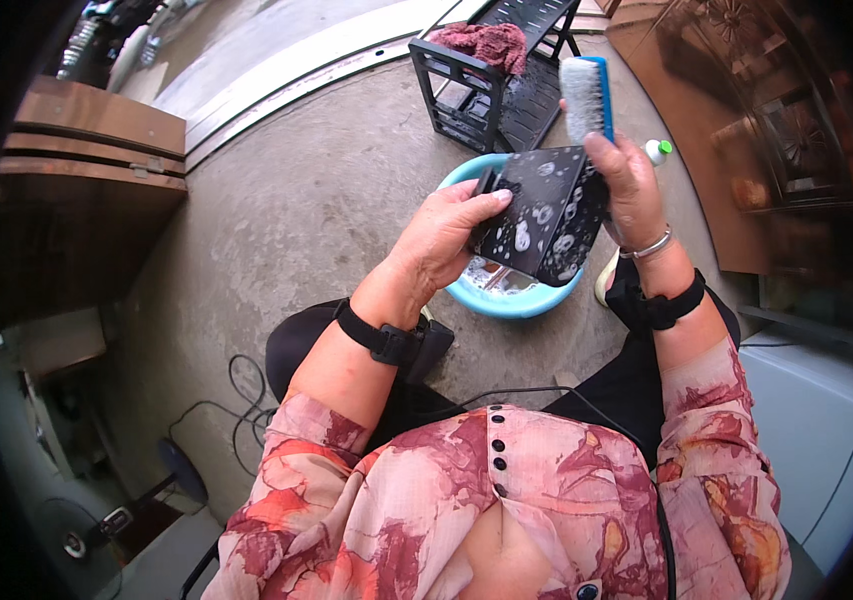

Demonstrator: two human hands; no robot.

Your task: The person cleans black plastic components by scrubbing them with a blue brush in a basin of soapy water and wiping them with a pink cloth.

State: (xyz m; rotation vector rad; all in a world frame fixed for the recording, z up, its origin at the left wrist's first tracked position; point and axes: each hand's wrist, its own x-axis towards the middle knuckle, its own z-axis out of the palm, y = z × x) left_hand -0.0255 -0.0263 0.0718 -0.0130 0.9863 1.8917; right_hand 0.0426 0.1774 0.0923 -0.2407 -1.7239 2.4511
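My left hand (445,232) grips the left edge of a black panel-like piece (539,202) spotted with soap suds, its thumb on top. My right hand (627,184) holds a scrubbing brush (586,97) with a blue back and pale bristles, upright at the piece's right end; whether its lower fingers also hold the piece is hidden. Beneath the piece stands a light-blue plastic basin (505,306) of sudsy water, partly covered by it. The brush bristles face left and appear clear of the piece's flat face.
A black slatted rack (497,105) with a wet reddish cloth (482,46) stands beyond the basin. A white bottle with a green cap (657,151) is to the right, near carved wooden furniture (689,127). A black cable (239,401) lies looped on the concrete floor (246,225) at left.
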